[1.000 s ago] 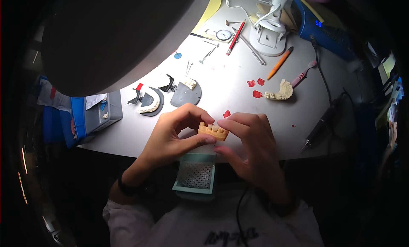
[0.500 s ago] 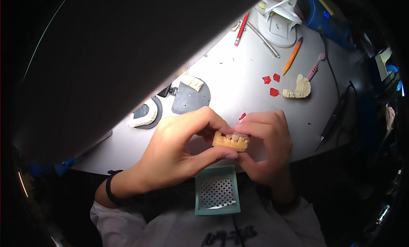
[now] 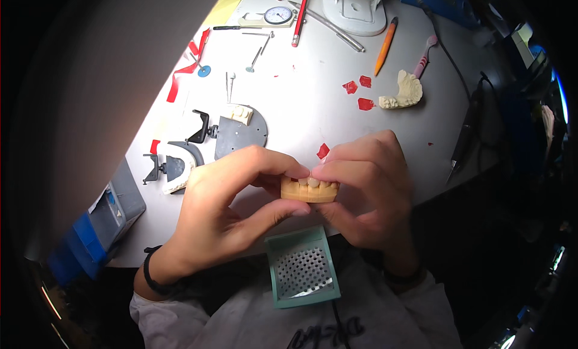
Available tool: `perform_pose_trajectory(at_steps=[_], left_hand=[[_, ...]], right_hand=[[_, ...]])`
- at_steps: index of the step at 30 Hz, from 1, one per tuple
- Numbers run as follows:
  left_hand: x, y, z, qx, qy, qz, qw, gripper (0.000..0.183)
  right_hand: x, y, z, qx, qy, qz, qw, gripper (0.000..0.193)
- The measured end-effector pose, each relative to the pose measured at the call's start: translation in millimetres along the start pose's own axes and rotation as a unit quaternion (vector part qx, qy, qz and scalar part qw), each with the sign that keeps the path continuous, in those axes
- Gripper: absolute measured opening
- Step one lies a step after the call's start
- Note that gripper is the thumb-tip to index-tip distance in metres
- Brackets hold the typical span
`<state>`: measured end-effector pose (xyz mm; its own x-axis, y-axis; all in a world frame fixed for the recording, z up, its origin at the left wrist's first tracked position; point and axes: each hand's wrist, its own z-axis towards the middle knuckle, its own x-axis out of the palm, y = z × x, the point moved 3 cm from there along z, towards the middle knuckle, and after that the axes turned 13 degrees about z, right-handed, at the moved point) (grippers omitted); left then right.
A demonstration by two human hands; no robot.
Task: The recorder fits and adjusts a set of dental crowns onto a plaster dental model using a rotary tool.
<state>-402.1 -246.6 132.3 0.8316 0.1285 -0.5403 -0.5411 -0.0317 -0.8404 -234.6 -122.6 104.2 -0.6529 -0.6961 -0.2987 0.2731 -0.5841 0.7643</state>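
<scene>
Both my hands hold a tan dental model [image 3: 307, 192] of a short row of teeth, above the bench's near edge. My left hand [image 3: 226, 195] pinches its left part, thumb along the lower edge and fingers at the top. My right hand [image 3: 370, 183] grips the right end, thumb below and index fingertip on top. The two index fingertips almost meet over the teeth. Between them sits a paler, whitish crown [image 3: 313, 182]; how it seats on the model is partly hidden by the fingers. Just beyond lies a red scrap [image 3: 323, 150].
A green tray with a perforated metal plate [image 3: 304, 271] sits below my hands. Grey articulator plates [image 3: 241, 132] bearing casts lie left. A cream cast [image 3: 402, 91], orange pencil [image 3: 386, 47] and dial gauge [image 3: 278, 15] lie farther off. A large dark shape [image 3: 108, 66] blocks the upper left.
My view has shifted, and the dark shape covers less, showing more tools at the left. The model now sits more level, and both hands keep their grip on it.
</scene>
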Motion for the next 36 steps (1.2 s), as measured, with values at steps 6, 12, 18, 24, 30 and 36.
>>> perform_pose_trajectory(at_steps=[6, 12, 18, 24, 30, 36], left_hand=[[-2.2, 1.9, -5.4, 0.01, -0.008, -0.01, 1.0, 0.04], [-0.1, 4.3, -5.5, 0.004, -0.006, -0.003, 1.0, 0.038], [1.4, 2.8, -1.5, 0.051, -0.071, 0.027, 0.996, 0.032], [-0.4, 2.0, -2.0, 0.071, -0.06, 0.056, 0.994, 0.035], [0.4, 2.4, -4.8, 0.057, -0.035, 0.055, 0.996, 0.044], [0.2, 4.9, -7.2, 0.024, -0.032, 0.01, 0.999, 0.046]], right_hand=[[3.6, 0.8, 0.3, -0.019, 0.002, -0.011, 1.0, 0.039], [3.7, 0.7, 2.0, -0.027, 0.009, -0.015, 0.999, 0.038], [2.3, 1.6, 1.9, -0.018, 0.002, -0.009, 1.0, 0.039], [2.6, 1.3, 2.6, -0.016, 0.001, -0.003, 1.0, 0.04], [2.2, 1.7, 2.4, -0.014, 0.004, -0.008, 1.0, 0.04], [3.3, -0.1, 2.4, -0.018, 0.002, -0.005, 1.0, 0.041]])
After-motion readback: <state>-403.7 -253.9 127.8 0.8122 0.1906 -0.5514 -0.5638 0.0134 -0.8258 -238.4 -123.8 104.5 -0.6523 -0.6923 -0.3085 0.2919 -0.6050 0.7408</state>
